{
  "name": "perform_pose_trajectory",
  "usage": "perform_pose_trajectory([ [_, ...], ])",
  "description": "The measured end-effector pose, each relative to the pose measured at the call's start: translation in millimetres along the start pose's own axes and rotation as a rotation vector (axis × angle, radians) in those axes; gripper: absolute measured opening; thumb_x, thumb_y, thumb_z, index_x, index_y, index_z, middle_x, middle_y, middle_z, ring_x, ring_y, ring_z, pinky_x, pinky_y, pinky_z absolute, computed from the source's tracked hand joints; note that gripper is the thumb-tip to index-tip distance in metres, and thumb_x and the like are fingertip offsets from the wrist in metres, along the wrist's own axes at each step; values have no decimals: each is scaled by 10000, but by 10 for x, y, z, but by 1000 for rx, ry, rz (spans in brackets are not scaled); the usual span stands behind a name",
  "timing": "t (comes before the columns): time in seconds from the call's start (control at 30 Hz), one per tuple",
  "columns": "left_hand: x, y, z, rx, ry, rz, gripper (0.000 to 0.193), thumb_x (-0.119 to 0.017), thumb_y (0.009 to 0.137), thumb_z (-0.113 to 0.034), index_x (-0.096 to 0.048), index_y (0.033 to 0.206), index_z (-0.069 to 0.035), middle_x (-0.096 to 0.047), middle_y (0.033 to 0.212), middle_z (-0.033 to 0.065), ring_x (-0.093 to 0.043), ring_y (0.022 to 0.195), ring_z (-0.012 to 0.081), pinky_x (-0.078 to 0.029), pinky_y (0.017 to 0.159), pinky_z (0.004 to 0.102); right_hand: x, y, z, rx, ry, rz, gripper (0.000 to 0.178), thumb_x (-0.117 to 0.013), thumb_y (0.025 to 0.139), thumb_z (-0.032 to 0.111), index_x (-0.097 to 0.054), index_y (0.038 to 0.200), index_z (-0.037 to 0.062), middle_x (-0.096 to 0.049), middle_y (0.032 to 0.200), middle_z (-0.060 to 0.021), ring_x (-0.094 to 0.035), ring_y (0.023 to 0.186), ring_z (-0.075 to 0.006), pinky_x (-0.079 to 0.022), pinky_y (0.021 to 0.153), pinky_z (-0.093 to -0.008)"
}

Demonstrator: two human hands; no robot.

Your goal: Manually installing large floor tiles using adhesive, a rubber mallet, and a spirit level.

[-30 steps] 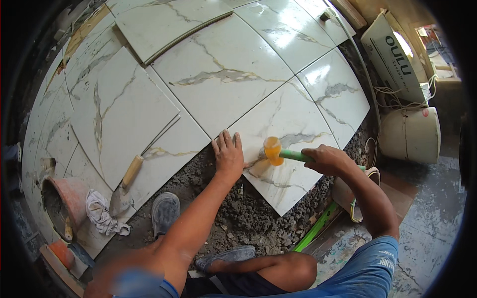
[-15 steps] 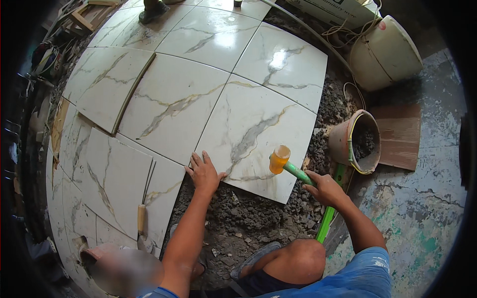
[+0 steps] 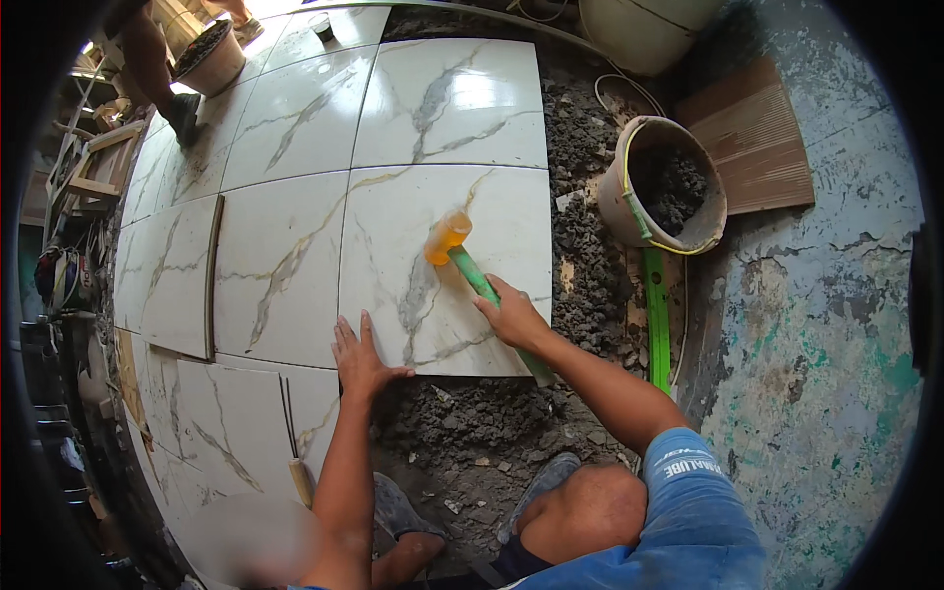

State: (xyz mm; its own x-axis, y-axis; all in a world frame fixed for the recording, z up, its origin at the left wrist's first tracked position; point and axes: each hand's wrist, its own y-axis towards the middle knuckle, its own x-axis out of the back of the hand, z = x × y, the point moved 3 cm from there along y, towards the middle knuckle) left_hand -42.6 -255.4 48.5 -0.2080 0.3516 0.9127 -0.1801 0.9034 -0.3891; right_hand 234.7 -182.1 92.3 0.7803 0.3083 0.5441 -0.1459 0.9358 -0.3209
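My left hand (image 3: 362, 362) lies with fingers spread at the near left corner of a white marble-patterned floor tile (image 3: 516, 221). Its thumb reaches along the tile's near edge, and its fingers rest across the joint with the neighbouring tile. In my right hand (image 3: 515, 317) is the green handle of a rubber mallet (image 3: 448, 239) with an amber head. The head is over the middle of the tile; whether it touches the surface I cannot tell. Dark, crumbly mortar (image 3: 462, 418) shows below the tile's near edge, by my feet.
Right of the tile stand a mortar bucket (image 3: 617, 202), a green spirit level (image 3: 658, 334) and a brown ribbed tile (image 3: 762, 143). A wooden-handled tool with two thin rods (image 3: 301, 482) lies at left. A strip (image 3: 213, 280) edges a raised tile. Far left are another person's leg (image 3: 147, 59) and a bucket (image 3: 216, 69).
My right hand has brought the mallet left from the tile's right edge to over its middle. The view has turned, and another person's leg and a bucket now show far left.
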Motion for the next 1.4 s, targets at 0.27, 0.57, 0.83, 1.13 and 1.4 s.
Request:
perform_pose_trajectory([
  [0.27,50,37,27,-28,82,50,1444,-892,389,-628,-195,1552,-131,-190,1538,356,-223,1441,468,-209,1163,552,380,-112,-158,-137,444,100,421,-573,973,296,-522,1317,58,-552,680,-71,-532,532,-134,-459,508,-301],
  [0.57,23,45,97,-81,175,21,1406,-904,415,-578,-194,1559,-176,-206,1549,326,-244,1454,403,-199,1169,543,605,-1004,-694,-173,233,370,447,-596,972,282,-522,1368,86,-512,686,7,-477,519,-84,-411,472,-261],
  [0.83,42,-111,614,-219,207,16,987,-800,732,-434,-288,1533,-167,-278,1583,139,-267,1461,307,-201,1183,526,685,-1162,-569,-132,200,-21,531,-610,962,261,-467,1409,12,-558,732,-4,-490,572,-78,-429,533,-262],
  [1.13,-215,-604,609,-105,178,-50,904,-667,849,-492,-277,1501,-4,-335,1542,198,-291,1443,337,-159,1186,539,-118,-1217,-812,-59,82,59,470,-593,963,246,-506,1355,1,-595,776,-51,-504,569,-103,-443,553,-276],
  [1.4,-269,-481,357,110,129,22,973,-339,926,-710,-197,1525,44,-245,1582,214,-133,1488,384,-58,1197,524,422,-1717,-1382,-286,485,-147,435,-612,967,231,-476,1313,4,-517,678,-15,-497,514,-100,-425,463,-279],
])
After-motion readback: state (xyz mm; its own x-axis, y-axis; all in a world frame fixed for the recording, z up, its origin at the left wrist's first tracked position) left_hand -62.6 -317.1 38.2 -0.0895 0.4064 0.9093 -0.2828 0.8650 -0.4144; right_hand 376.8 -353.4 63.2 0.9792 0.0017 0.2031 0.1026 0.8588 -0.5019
